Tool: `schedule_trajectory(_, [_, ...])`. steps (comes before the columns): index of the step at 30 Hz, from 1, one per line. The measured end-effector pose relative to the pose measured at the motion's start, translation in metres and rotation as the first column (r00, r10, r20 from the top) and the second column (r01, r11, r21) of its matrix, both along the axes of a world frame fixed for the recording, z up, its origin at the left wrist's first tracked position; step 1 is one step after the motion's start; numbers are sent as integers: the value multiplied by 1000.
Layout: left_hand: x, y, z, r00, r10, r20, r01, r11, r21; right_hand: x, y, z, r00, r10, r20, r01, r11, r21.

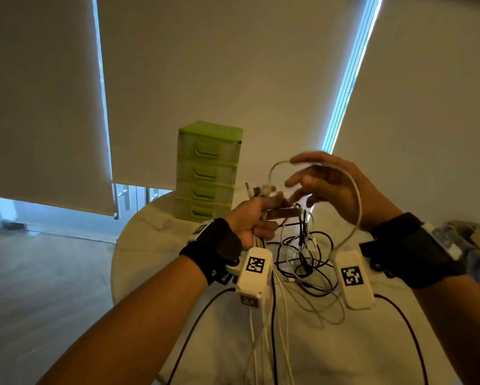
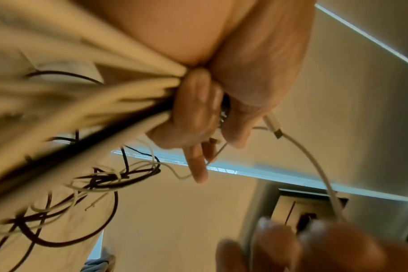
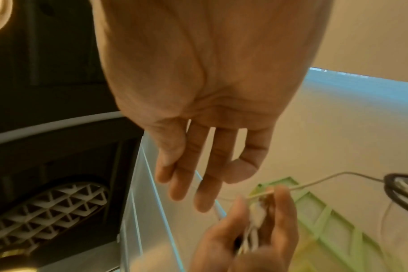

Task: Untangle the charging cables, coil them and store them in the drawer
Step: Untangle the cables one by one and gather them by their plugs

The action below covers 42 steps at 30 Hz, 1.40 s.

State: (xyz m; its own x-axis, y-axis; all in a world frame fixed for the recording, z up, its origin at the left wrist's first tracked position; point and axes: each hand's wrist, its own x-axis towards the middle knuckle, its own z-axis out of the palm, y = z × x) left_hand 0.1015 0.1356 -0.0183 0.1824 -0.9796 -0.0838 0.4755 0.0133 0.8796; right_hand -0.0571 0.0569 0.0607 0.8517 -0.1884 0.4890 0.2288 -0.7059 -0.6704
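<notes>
The left hand point(image 1: 251, 218) grips a bundle of thin white and black cables point(image 1: 302, 245), plugs jutting above the fist. A smooth white loop point(image 1: 354, 190) drapes over the right hand point(image 1: 325, 184), whose fingers are spread loose beside that fist.

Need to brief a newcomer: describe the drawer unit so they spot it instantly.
On the round pale table, look to the far edge beyond both hands. The drawer unit stands there: a small tower of four stacked translucent drawers, all shut, the only lime-green thing among black and white cables.
</notes>
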Motion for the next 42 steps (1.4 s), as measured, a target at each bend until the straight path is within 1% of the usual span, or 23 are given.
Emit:
schedule_trajectory(3, [9, 3, -1, 1000, 18, -16, -18, 999, -40, -5, 2, -24, 996, 67, -58, -69, 997, -30])
schedule_trajectory(5, [9, 6, 0, 998, 62, 19, -60, 996, -70, -5, 2, -35, 980, 146, -136, -144, 989, 21])
schedule_trajectory(6, [8, 8, 0, 998, 69, 13, -68, 994, -85, -4, -2, -39, 979, 135, -152, -126, 990, 70])
schedule_trajectory(8, [9, 12, 1, 998, 47, -45, -53, 991, -121, 0, -18, -50, 984, -50, -170, 66, 993, 93])
schedule_trajectory(10, [11, 17, 4, 997, 7, -76, -19, 985, -170, 11, -32, -62, 920, -258, -294, 244, 966, -86])
schedule_trajectory(12, [15, 23, 6, 997, -25, -67, 11, 978, -210, 27, -41, -77, 816, -355, -457, 201, 915, -351])
schedule_trajectory(14, [19, 29, 6, 999, -24, -43, 13, 973, -230, 43, -49, -86, 739, -423, -525, 173, 871, -459])
schedule_trajectory(16, [27, 34, 6, 999, 18, -37, -26, 974, -224, 55, -62, -82, 727, -448, -519, 228, 872, -434])
schedule_trajectory(18, [37, 38, 5, 997, 68, -46, -76, 971, -225, 60, -76, -70, 716, -510, -476, 347, 852, -392])
schedule_trajectory(22, [66, 47, 4, 971, 68, -227, -150, 919, -366, 44, -115, -48, 682, -685, -258, 588, 723, -364])
schedule_trajectory(23, [74, 49, 5, 967, 69, -246, -167, 901, -401, 37, -125, -45, 656, -719, -230, 629, 689, -359])
schedule_trajectory(25, [83, 51, 8, 967, 93, -237, -194, 871, -451, 24, -139, -40, 547, -807, -224, 689, 586, -427])
schedule_trajectory(27, [80, 49, 15, 972, 141, -186, -211, 873, -439, 19, -143, -39, 448, -854, -263, 671, 516, -532])
schedule_trajectory(28, [74, 46, 19, 976, 166, -142, -211, 886, -412, 21, -139, -39, 452, -851, -267, 644, 519, -562])
schedule_trajectory(30, [56, 39, 27, 982, 185, -35, -186, 919, -347, 30, -119, -37, 566, -789, -239, 592, 591, -548])
schedule_trajectory(32, [39, 31, 33, 989, 137, 61, -112, 946, -305, 42, -89, -33, 726, -614, -311, 471, 773, -426])
schedule_trajectory(33, [33, 27, 34, 990, 107, 93, -76, 954, -290, 48, -74, -31, 769, -489, -411, 374, 867, -330])
schedule_trajectory(34, [28, 25, 36, 990, 83, 114, -49, 959, -278, 52, -61, -30, 775, -367, -514, 272, 928, -253])
schedule_trajectory(35, [26, 24, 36, 989, 70, 130, -32, 962, -272, 55, -51, -29, 765, -292, -574, 192, 954, -229])
schedule_trajectory(36, [26, 24, 37, 988, 66, 141, -26, 962, -270, 56, -46, -26, 758, -279, -590, 154, 955, -253])
schedule_trajectory(38, [31, 29, 35, 987, 75, 144, -32, 960, -279, 52, -43, -20, 789, -331, -517, 203, 936, -288])
schedule_trajectory(40, [38, 33, 32, 985, 79, 154, -34, 960, -279, 42, -51, -15, 840, -316, -442, 265, 948, -173])
schedule_trajectory(42, [38, 35, 30, 980, 65, 189, -15, 967, -253, 32, -50, -10, 875, -160, -458, 176, 984, -6])
